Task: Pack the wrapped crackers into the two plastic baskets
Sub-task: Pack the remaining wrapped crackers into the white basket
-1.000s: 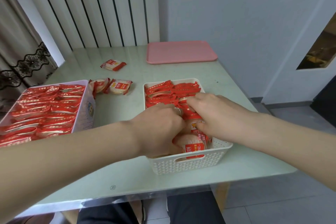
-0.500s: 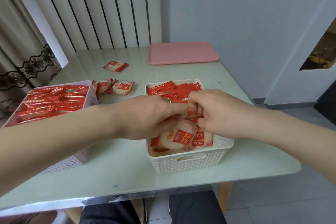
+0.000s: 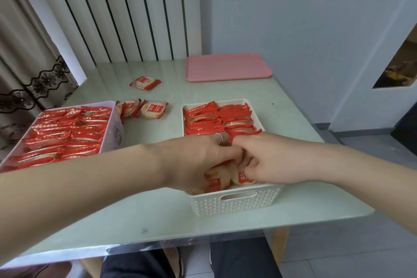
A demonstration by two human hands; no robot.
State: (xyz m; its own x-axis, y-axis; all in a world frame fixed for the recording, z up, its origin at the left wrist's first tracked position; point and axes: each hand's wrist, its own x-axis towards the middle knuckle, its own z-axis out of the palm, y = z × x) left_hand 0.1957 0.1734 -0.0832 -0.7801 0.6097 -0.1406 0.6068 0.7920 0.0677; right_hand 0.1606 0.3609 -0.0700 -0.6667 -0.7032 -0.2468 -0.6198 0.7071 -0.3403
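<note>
A white plastic basket (image 3: 234, 203) stands near the table's front edge, its far half filled with upright red-wrapped crackers (image 3: 216, 119). Both hands reach into its near half. My left hand (image 3: 198, 160) curls its fingers round a wrapped cracker (image 3: 214, 184) that stands on edge there. My right hand (image 3: 266, 158) pinches the cracker beside it (image 3: 244, 179). A pink basket (image 3: 116, 124) at the left is packed with rows of the same crackers (image 3: 65, 135). Three loose crackers lie on the table: two (image 3: 144, 109) beside the pink basket and one (image 3: 145, 82) farther back.
A pink tray (image 3: 228, 67) lies at the table's far right against the wall. The glass table (image 3: 158, 216) has its front edge close to my legs and its right edge just past the white basket. A curtain hangs at the far left.
Both hands have stayed in the white basket's near half and sunk lower onto the two upright crackers. The camera has shifted, so the pink basket shows more fully.
</note>
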